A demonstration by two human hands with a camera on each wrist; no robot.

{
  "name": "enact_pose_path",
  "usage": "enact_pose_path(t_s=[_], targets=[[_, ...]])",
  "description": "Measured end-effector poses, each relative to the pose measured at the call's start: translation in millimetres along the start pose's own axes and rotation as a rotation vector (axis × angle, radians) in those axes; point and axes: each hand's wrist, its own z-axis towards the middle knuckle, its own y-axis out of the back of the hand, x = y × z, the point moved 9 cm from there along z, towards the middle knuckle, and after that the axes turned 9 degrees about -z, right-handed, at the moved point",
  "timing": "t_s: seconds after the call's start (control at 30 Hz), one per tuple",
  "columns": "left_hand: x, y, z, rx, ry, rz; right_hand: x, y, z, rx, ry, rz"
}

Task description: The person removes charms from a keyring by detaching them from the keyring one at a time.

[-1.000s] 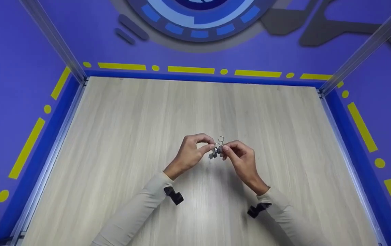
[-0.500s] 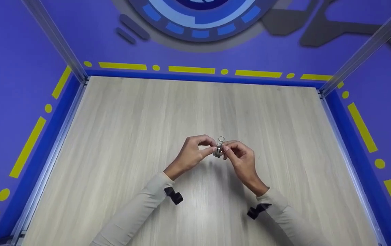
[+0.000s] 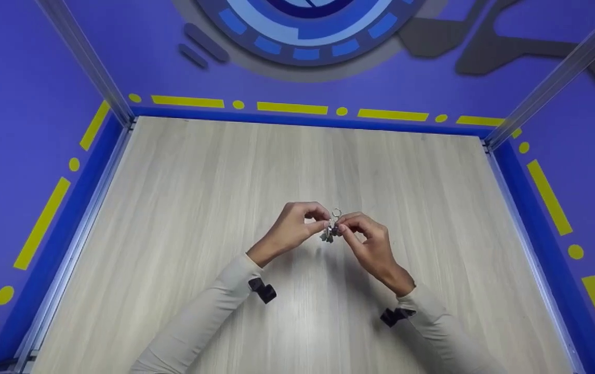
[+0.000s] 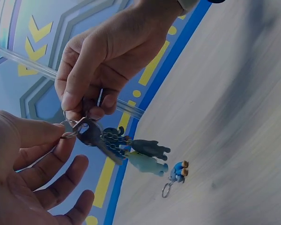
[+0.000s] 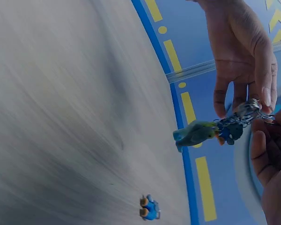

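- Metal glints between the two hands: a bunch of keys (image 4: 96, 136) on a split ring (image 4: 69, 130), held in the air above the middle of the table (image 3: 172, 208), clear of the wood.
- A flat silver key with a dark rounded head hangs slanting from the ring in the left wrist view.
- Below the key a short chain carries a blue bead-like cluster and a soft-looking teal charm (image 4: 147, 157), elongated with small limbs, like a little figure or animal; finer detail is too dim to tell.
- The left hand (image 3: 289, 231) pinches the ring between thumb and forefinger, its other fingers loosely spread beneath.
- The right hand (image 3: 367, 241) grips the same bunch from the other side, fingertips curled round the ring near the head of the key.
- Both hands meet at the ring, so the bunch is held from two sides at once.
- Lying apart on the table is a second, smaller keychain (image 4: 176, 174): a blue figure with two orange-brown ends on a thin wire ring.
- The tabletop is pale grey wood-grain laminate, smooth and matt, edged by aluminium rails (image 3: 87, 57).
- Around it lies blue flooring with yellow dashes and dots (image 3: 292, 107).
- Cream sleeves (image 3: 198, 322) cover both forearms, each wrist bearing a small black mounted camera (image 3: 263, 290).
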Motion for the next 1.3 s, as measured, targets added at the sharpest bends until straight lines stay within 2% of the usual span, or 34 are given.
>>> enact_pose_path(t_s=[0.17, 0.37, 0.5, 0.73, 0.83, 0.97, 1.13, 1.3], targets=[[-4.6, 3.0, 0.9, -0.007, -0.008, 0.066, 5, 1, 3, 0.0, 0.047, -0.048], [-2.6, 6.7, -0.7, -0.053, 0.004, 0.066, 19, 6, 10, -0.044, 0.015, -0.062], [-2.9, 8.6, -2.2, -0.089, -0.01, 0.044, 30, 9, 13, -0.061, -0.021, -0.037], [1.3, 8.3, -7.4, -0.151, -0.044, 0.001, 11, 1, 4, -0.059, -0.118, 0.027], [3.4, 8.9, -9.6, -0.18, -0.045, -0.022, 6, -2, 1, -0.059, -0.132, 0.036], [5.5, 10.3, -11.2, -0.229, -0.029, -0.036, 18, -1, 3, -0.059, -0.085, 0.026], [5.0, 10.7, -12.3, -0.281, -0.026, -0.011, 37, 3, 8, -0.077, 0.003, -0.053], [1.8, 12.8, -13.4, -0.345, -0.054, -0.013, 38, 3, 10, -0.079, 0.015, -0.073]])
